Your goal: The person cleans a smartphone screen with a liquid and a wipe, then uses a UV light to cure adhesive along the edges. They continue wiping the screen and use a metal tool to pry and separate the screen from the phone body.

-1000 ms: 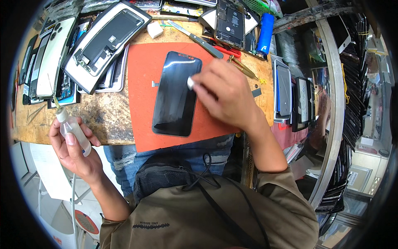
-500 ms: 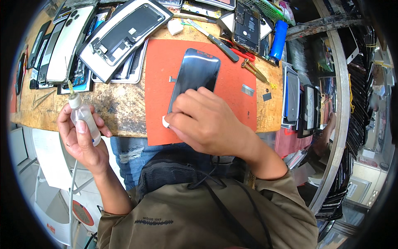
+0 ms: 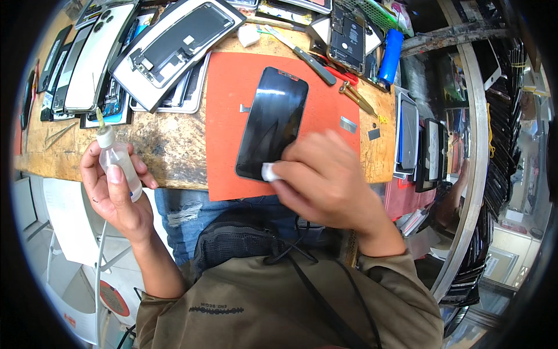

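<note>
A dark phone screen [image 3: 273, 116] lies on the orange mat [image 3: 226, 81], a small flex cable sticking out at its left edge. My right hand [image 3: 328, 180], slightly blurred, pinches a white cotton pad [image 3: 269, 172] against the lower right corner of the screen. Off to the left, my left hand [image 3: 119, 192] is closed round a small clear dropper bottle [image 3: 121, 160] with a white cap and a thin needle tip. The bottle leans a little, needle upward, and liquid shows inside it.
Opened phones and a white frame [image 3: 177, 52] crowd the bench's [image 3: 168, 151] back left. Behind the mat lie a knife [image 3: 314, 67], brass-coloured screwdrivers [image 3: 357, 99], a blue cylinder [image 3: 390, 58] and a white lump [image 3: 248, 36]. Thin metal pieces [image 3: 349, 124] rest at the mat's right.
My right hand has moved right with the cotton pad, from the screen's lower left corner to its lower right, uncovering more glass. My left hand holds the bottle almost still.
</note>
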Demonstrator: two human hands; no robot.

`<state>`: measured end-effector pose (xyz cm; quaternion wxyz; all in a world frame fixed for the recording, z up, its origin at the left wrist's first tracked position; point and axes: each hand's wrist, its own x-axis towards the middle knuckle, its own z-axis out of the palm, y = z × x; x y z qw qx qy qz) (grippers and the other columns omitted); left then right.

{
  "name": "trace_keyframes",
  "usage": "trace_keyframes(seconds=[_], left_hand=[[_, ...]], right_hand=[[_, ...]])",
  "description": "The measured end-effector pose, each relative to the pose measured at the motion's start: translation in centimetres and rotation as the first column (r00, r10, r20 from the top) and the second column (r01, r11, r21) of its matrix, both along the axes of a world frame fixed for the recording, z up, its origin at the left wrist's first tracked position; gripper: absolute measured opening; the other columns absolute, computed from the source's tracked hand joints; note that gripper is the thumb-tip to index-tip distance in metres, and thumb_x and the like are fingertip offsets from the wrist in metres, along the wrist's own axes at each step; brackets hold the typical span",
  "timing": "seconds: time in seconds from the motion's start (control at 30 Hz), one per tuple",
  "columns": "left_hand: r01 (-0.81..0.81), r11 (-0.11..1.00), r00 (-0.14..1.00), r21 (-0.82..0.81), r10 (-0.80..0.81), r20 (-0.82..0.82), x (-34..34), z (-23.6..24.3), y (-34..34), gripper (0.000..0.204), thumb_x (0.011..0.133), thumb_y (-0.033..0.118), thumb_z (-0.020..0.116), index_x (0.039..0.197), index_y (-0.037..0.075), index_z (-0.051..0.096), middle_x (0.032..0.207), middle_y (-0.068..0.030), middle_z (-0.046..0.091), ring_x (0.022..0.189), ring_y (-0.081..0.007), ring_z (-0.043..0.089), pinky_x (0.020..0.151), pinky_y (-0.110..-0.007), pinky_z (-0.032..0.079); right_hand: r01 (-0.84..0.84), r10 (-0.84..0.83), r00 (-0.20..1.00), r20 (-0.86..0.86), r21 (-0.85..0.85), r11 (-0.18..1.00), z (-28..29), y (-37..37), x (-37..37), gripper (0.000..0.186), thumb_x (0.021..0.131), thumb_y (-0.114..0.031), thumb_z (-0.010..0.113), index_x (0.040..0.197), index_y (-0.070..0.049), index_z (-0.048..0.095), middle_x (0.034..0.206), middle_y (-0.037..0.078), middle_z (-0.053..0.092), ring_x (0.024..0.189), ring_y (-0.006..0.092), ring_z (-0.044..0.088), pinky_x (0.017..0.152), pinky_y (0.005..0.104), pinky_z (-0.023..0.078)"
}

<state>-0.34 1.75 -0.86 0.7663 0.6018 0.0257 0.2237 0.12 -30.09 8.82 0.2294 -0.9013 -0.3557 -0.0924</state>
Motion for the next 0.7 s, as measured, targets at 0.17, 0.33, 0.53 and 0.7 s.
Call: trace_keyframes(seconds=[0.17,0.33,0.53,0.7], left_hand=[[0.018,1.000,1.000,0.017,-0.018,0.005,0.0,-0.2,0.6,0.050,0.111,0.024,0.065,0.152,-0.001,0.049,0.117,-0.0230,0.070,0.083,-0.0170,0.068,0.055,-0.027,0.057],[-0.014,1.000,1.000,-0.005,0.014,-0.013,-0.4,-0.6,0.3,0.050,0.111,0.024,0.065,0.152,0.000,0.049,0.116,-0.0223,0.069,0.083,-0.0172,0.067,0.056,-0.026,0.058],[0.018,1.000,0.999,0.022,-0.017,-0.030,-0.2,-0.8,1.0,0.050,0.112,0.026,0.064,0.152,0.001,0.049,0.118,-0.0203,0.068,0.083,-0.0160,0.064,0.055,-0.026,0.056],[0.000,0.999,0.999,0.049,0.002,-0.032,-0.3,-0.8,0.9,0.051,0.111,0.027,0.064,0.152,0.001,0.048,0.117,-0.0207,0.067,0.082,-0.0157,0.063,0.052,-0.026,0.055]], right_hand=[[-0.062,0.063,0.997,-0.043,0.009,0.998,-1.3,2.2,0.7,0.022,0.083,-0.006,0.088,0.100,-0.007,0.075,0.094,0.006,0.066,0.081,0.0262,0.065,0.069,0.0407,0.044],[0.070,-0.079,0.985,-0.154,-0.058,0.996,0.0,-2.9,-2.0,0.019,0.088,-0.011,0.084,0.104,-0.007,0.073,0.097,0.007,0.061,0.090,0.0261,0.063,0.075,0.0414,0.043],[0.050,-0.051,0.999,0.007,0.036,0.998,-2.9,-3.1,3.8,0.016,0.092,-0.015,0.081,0.100,-0.006,0.070,0.097,0.009,0.062,0.091,0.0304,0.065,0.078,0.0455,0.048],[0.265,-0.253,0.937,0.243,-0.021,0.964,-2.4,-5.3,8.9,0.013,0.089,-0.008,0.082,0.096,-0.002,0.072,0.096,0.012,0.067,0.089,0.0333,0.069,0.077,0.0463,0.056]])
